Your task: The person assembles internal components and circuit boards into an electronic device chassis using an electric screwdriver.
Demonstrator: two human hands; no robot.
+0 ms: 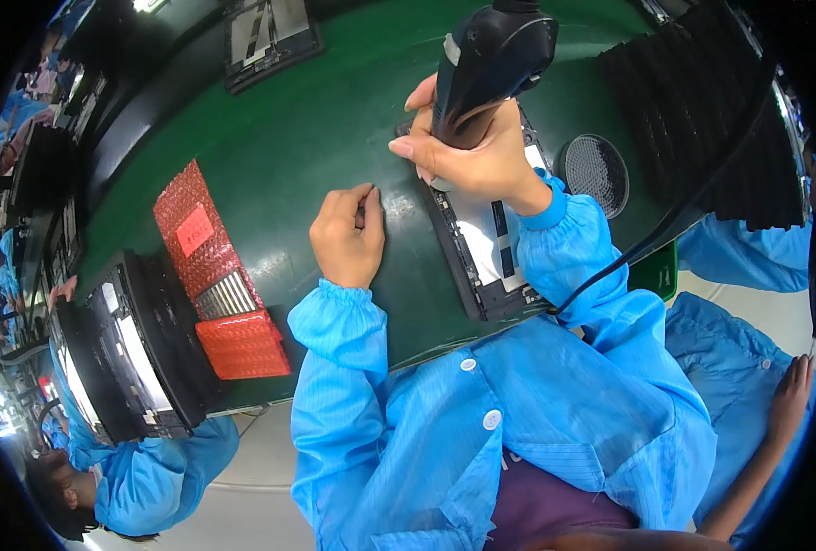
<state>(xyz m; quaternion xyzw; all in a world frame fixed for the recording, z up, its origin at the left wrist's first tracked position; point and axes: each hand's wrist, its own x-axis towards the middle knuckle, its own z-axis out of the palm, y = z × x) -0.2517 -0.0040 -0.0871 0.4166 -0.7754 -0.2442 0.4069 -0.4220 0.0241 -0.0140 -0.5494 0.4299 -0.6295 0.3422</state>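
My right hand [481, 151] is wrapped around a black electric screwdriver [495, 69], held upright over an opened tablet-like device [481, 234]. The lower end of the tool is mostly covered by my fingers. The device lies on the green table with its white panel and dark frame parts facing up; my right sleeve hides part of it. To the left of the device, my left hand [348, 234] rests low over the table with its fingers curled and thumb drawn in. Anything small inside those fingers is hidden.
A round dish [596, 174] stands right of the device. Red bubble wrap [196, 230] with thin metal strips [226, 296] lies left, beside stacked device frames [137, 349]. Black stacked pieces [702, 110] fill the right side. A black cable [674, 216] crosses by my right arm. Co-workers sit on both sides.
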